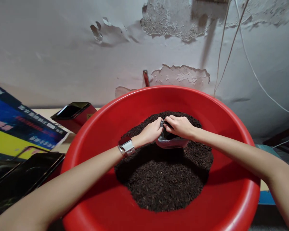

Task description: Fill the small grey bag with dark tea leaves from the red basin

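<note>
A wide red plastic basin [228, 128] holds a heap of dark, dry loose leaf [165, 189] that looks like tea. Over the heap is a small clear plastic bag [172, 143] with dark contents, its lower side resting on or just above the leaf. My left hand [150, 131], with a watch on the wrist, is closed on the left edge of the bag's mouth. Close beside it, my right hand [180, 126] has its fingers curled and pinched on the same mouth. The fingertips partly hide the opening.
Left of the basin stands an open red tin [75, 117], with a dark glossy tray or box [21, 176] nearer. A blue and yellow printed board [21, 125] leans behind them. The peeling wall [62, 54] rises behind the basin, and loose cables [231, 48] hang at right.
</note>
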`<state>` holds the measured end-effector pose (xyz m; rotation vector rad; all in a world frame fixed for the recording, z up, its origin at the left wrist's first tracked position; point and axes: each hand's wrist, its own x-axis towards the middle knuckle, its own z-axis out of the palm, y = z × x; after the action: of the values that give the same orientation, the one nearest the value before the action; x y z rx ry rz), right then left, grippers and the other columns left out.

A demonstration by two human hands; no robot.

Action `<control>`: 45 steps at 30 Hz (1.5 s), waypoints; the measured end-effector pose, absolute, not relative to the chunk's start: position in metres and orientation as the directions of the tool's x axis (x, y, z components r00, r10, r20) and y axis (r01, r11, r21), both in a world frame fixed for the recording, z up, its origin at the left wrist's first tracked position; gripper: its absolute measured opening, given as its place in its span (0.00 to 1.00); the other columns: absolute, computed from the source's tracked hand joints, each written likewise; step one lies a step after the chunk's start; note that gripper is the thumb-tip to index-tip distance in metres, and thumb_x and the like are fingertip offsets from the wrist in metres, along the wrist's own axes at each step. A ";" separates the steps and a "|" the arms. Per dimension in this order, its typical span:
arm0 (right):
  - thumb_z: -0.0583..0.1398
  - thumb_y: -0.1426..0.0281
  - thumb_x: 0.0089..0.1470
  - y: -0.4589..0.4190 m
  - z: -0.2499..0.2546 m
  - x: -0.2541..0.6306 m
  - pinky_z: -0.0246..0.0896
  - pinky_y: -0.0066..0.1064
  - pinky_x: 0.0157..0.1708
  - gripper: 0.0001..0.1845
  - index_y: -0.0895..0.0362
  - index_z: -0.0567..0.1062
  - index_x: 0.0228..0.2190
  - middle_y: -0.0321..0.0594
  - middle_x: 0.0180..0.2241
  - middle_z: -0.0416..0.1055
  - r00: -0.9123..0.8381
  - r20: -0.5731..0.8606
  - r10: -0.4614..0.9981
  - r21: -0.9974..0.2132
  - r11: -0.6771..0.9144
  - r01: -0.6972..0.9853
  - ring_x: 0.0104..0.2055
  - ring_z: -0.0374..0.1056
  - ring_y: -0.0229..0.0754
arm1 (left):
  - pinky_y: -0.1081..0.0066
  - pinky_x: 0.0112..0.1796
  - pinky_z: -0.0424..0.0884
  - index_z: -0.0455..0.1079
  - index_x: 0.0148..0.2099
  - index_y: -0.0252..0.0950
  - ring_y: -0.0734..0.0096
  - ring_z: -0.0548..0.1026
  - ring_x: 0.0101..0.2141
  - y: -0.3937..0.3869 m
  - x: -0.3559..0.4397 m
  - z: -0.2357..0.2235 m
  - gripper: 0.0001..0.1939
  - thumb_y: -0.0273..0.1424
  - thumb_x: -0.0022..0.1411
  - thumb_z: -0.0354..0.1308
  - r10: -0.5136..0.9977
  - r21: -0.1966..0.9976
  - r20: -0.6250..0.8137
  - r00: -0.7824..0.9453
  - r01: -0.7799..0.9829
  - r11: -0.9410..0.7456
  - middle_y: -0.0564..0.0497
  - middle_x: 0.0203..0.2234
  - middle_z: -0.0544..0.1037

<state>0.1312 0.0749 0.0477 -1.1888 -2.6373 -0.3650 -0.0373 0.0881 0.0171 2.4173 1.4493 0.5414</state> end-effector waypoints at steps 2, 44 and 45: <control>0.44 0.63 0.58 0.080 0.043 0.133 0.51 0.27 0.25 0.18 0.59 0.67 0.42 0.45 0.36 0.70 -0.663 0.243 0.708 0.158 0.645 0.747 0.32 0.67 0.41 | 0.65 0.35 0.66 0.55 0.39 0.36 0.60 0.72 0.35 0.086 -0.036 0.020 0.07 0.29 0.58 0.40 0.891 0.404 0.166 0.423 0.795 -0.453 0.44 0.34 0.71; 0.48 0.66 0.56 0.080 0.035 0.133 0.57 0.31 0.34 0.14 0.61 0.69 0.35 0.46 0.36 0.72 -0.743 0.185 0.644 0.103 0.739 0.666 0.35 0.68 0.41 | 0.66 0.34 0.65 0.55 0.39 0.36 0.61 0.72 0.34 0.083 -0.034 0.023 0.08 0.29 0.57 0.41 0.888 0.432 0.161 0.430 0.779 -0.455 0.45 0.33 0.71; 0.48 0.66 0.56 0.080 0.035 0.133 0.57 0.31 0.34 0.13 0.61 0.68 0.35 0.46 0.36 0.71 -0.747 0.185 0.638 0.107 0.743 0.661 0.35 0.68 0.41 | 0.66 0.34 0.65 0.55 0.39 0.36 0.61 0.72 0.34 0.083 -0.034 0.023 0.08 0.28 0.57 0.41 0.888 0.431 0.162 0.431 0.779 -0.456 0.45 0.33 0.71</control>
<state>0.1335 0.0800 0.0346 -1.0511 -2.8042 -0.2499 -0.0336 0.0827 0.0235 2.3968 1.4396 0.5346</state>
